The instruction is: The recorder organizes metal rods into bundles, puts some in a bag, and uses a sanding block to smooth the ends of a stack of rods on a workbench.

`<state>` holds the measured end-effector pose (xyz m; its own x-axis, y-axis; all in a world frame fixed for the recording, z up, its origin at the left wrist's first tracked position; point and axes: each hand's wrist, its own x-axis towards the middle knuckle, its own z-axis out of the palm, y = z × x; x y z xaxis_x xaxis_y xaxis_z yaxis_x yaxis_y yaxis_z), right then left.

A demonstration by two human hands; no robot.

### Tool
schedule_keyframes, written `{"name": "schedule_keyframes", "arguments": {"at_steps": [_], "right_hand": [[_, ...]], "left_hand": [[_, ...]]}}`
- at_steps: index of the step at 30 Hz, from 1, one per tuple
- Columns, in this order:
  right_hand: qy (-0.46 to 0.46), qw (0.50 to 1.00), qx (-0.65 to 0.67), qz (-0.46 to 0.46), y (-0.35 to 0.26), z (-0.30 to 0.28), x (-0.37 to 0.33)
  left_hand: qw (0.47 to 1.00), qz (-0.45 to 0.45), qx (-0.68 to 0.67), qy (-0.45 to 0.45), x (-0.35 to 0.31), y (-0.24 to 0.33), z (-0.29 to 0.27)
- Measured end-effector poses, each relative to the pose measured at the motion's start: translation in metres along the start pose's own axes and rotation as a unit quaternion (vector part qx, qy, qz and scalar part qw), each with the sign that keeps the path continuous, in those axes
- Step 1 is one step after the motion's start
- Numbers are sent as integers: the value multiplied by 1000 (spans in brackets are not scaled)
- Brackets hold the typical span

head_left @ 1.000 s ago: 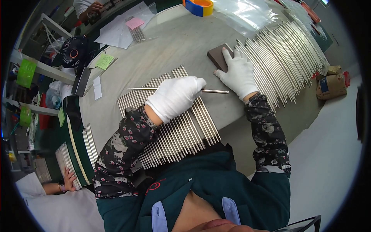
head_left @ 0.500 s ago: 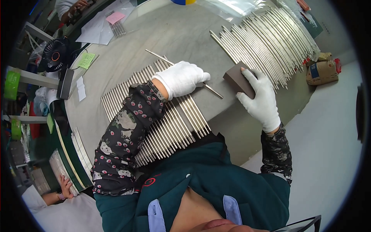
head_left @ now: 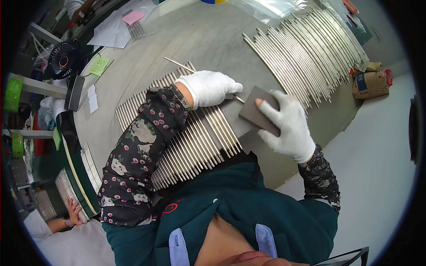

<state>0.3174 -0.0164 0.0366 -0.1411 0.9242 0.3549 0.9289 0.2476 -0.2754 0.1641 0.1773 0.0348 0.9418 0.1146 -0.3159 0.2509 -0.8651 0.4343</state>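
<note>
Over the near part of the gray counter (head_left: 222,44), the person's left hand (head_left: 208,90), in a white glove, holds a single metal rod (head_left: 179,64) at a slant. Its fingers (head_left: 235,88) are curled together, pinching the rod, whose far end juts out beyond the wrist toward the upper left while the other end shows beyond the fingertips. The right hand (head_left: 288,128), gloved as well with one bare fingertip showing, grips a dark gray-brown block (head_left: 258,116), thumb and fingers parted across it. The block is tilted right at the rod's lower end; whether the two touch cannot be told.

Beneath the left forearm, clad in a patterned dark sleeve (head_left: 142,137), a row of rods (head_left: 195,146) lies side by side, with a narrow gap toward its right. A larger spread of rods (head_left: 306,57) covers the right of the counter, near clear plastic bags (head_left: 268,9). Toward the far left are white papers (head_left: 106,35), a pink note (head_left: 134,17), a green note (head_left: 99,66) and a black fan (head_left: 64,60). At lower left, a co-worker's hand (head_left: 74,212) touches another batch of rods (head_left: 67,190).
</note>
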Motion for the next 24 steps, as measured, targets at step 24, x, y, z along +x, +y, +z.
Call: {"name": "schedule_keyframes", "arguments": {"at_steps": [24], "right_hand": [[21, 992, -101, 78, 22, 12, -2]], "left_hand": [[999, -27, -21, -29, 1, 3, -3]]}}
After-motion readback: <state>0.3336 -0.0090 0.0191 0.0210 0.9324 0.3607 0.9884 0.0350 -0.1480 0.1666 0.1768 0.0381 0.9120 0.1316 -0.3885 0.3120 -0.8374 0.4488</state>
